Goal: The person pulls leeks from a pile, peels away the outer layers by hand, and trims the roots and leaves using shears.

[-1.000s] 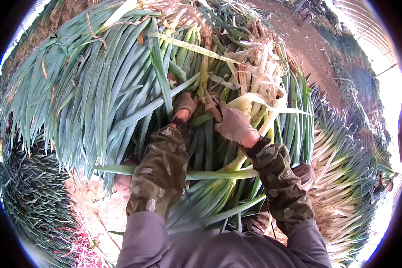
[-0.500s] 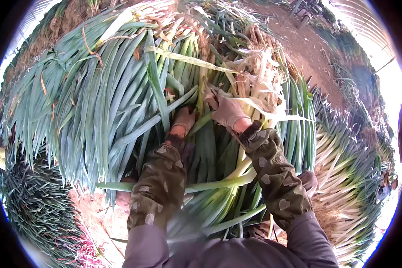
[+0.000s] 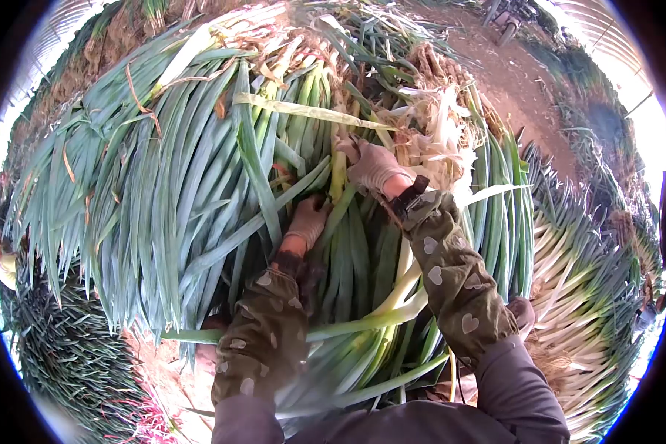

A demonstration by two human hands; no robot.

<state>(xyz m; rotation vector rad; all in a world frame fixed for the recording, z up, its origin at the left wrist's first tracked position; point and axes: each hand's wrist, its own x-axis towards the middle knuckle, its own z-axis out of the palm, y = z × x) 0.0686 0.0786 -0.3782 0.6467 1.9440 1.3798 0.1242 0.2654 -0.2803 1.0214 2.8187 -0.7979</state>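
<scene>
My right hand [image 3: 375, 167], in a pale work glove, is closed around a yellow-green green onion stalk [image 3: 338, 176] in the middle of the pile. Lower and to the left, my gloved left hand [image 3: 308, 220] reaches in among the leaves with its fingers curled. Leaves hide its fingertips, so what it grips does not show clearly. A large heap of green onions [image 3: 177, 177] spreads out on the left, leaves hanging toward me. Dry peeled skins and roots [image 3: 440, 129] lie just beyond my right hand. A flat pale leaf [image 3: 311, 111] crosses the heap above both hands.
Rows of green onions with white stems [image 3: 570, 296] lie along the right. Dark green leaves [image 3: 74, 362] cover the lower left, beside pink strands [image 3: 152, 418]. Bare soil [image 3: 510, 103] runs toward a wheeled thing [image 3: 505, 29] at the back.
My right hand has moved slightly up and its fingers have drawn in at the stalk. My left hand sits a little lower in view. The whole view has shifted slightly.
</scene>
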